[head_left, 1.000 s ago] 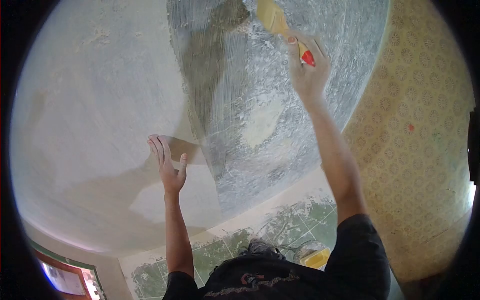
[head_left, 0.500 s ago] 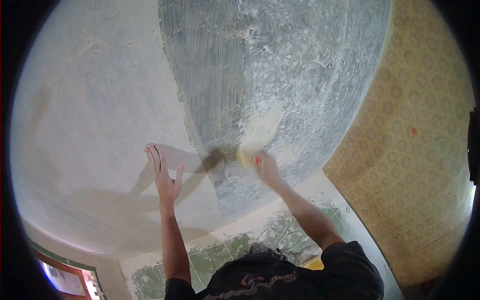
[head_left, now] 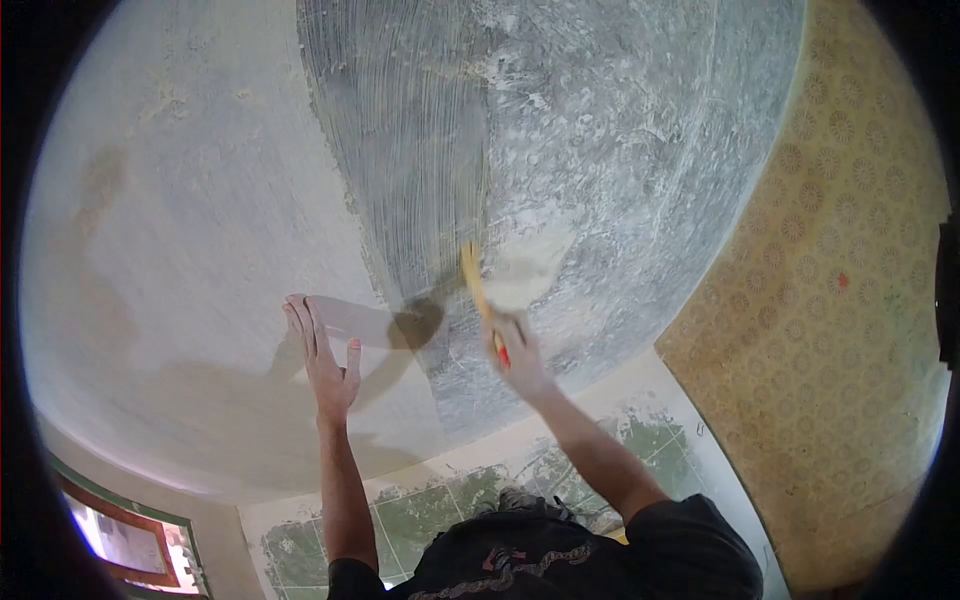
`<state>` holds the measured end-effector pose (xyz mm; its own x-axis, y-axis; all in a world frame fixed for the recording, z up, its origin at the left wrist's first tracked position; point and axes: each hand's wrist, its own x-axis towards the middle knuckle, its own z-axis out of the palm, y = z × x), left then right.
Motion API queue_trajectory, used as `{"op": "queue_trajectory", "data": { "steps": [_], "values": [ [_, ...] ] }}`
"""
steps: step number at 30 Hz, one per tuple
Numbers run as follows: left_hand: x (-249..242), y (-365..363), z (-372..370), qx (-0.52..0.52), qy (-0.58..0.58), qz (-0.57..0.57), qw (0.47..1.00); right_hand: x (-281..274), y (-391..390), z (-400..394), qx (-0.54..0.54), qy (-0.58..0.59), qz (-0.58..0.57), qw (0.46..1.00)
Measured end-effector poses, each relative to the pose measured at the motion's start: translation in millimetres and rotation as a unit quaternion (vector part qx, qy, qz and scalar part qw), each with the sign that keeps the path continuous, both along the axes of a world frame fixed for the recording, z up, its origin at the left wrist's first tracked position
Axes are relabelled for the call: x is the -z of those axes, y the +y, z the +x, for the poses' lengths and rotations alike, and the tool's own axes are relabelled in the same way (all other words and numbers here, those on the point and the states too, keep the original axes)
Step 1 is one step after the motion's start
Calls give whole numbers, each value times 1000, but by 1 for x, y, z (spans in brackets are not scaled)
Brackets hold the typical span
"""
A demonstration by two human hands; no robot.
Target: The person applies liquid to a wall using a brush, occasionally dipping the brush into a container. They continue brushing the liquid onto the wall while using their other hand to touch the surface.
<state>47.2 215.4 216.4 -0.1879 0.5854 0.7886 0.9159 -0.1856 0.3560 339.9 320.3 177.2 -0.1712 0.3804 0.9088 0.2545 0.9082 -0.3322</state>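
My right hand (head_left: 520, 352) is closed around a flat yellow putty scraper (head_left: 474, 272) with a red spot on its handle. Seen nearly edge-on, the blade points up and stands close to the wall; whether it touches is hard to tell. Beside the blade is a smooth pale patch of putty (head_left: 525, 272) on the rough grey wall (head_left: 600, 130). To the left, my left hand (head_left: 328, 365) is raised with fingers straight and thumb apart, near the whitish coated part of the wall (head_left: 200, 280), and holds nothing.
A dark streaked band (head_left: 400, 130) runs between the pale and grey wall areas. Yellowish patterned sheeting (head_left: 830, 330) hangs or stands at the right. Below lie green tiles (head_left: 415, 515) smeared with white. A framed window (head_left: 125, 540) shows at lower left.
My right hand has moved slightly down and left, and the scraper has turned from a blur to nearly edge-on. The left hand stays almost in place, open.
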Motion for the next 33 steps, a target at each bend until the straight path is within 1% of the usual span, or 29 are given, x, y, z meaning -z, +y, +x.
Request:
{"op": "queue_trajectory", "data": {
  "steps": [1,2,4,5,8,10,12,14,16,17,18,19,20,21,23,25,27,28,29,30,32,33],
  "values": [
    [-3,-2,4,-8,10,3,1000,26,-8,4,1,-13,-23,1000],
    [-8,-1,10,-11,9,3,1000,48,-12,9,-2,-13,-23,1000],
    [-20,6,23,8,-13,65,998,67,-21,20,-28,-97,-201,974],
    [-24,11,24,8,-12,64,998,73,-16,24,-29,-96,-202,974],
    [-33,23,31,-8,10,78,997,31,-5,32,-44,-128,-201,970],
    [-38,32,36,8,-11,127,992,-11,8,35,-46,-209,-227,950],
    [-34,42,32,11,-28,120,992,-76,18,35,-26,-179,-227,957],
    [-30,49,27,10,-46,117,992,-149,22,37,-15,-47,-138,989],
    [-27,49,24,-13,-3,112,994,-199,27,39,14,50,-25,998],
    [-29,49,24,-18,-1,109,994,-215,33,39,9,51,-28,998],
    [-30,48,24,-25,16,105,994,-227,37,38,16,101,80,992],
    [-30,47,24,-30,33,101,994,-230,39,38,24,149,186,971],
    [-30,45,24,-32,34,99,994,-217,45,38,-1,137,163,977],
    [-30,45,24,-34,31,96,994,-196,47,36,-2,138,161,977],
    [-28,46,23,-36,26,94,995,-135,44,34,-19,61,42,997],
    [-22,46,17,-32,26,87,995,-53,33,40,-43,4,-33,998],
    [-23,47,17,-33,31,94,995,0,11,43,-33,-13,-103,994],
    [-24,48,18,-35,34,100,994,33,8,46,-56,-28,-125,990],
    [-26,49,19,-37,34,103,993,54,8,48,-78,-43,-147,985],
    [-28,48,22,-38,38,108,993,55,6,52,-80,-43,-146,985],
    [-30,47,22,-40,44,113,992,55,5,59,-90,-99,-239,962],
    [-29,47,22,-41,50,110,992,30,4,59,-82,-86,-234,965]
  ]
}}
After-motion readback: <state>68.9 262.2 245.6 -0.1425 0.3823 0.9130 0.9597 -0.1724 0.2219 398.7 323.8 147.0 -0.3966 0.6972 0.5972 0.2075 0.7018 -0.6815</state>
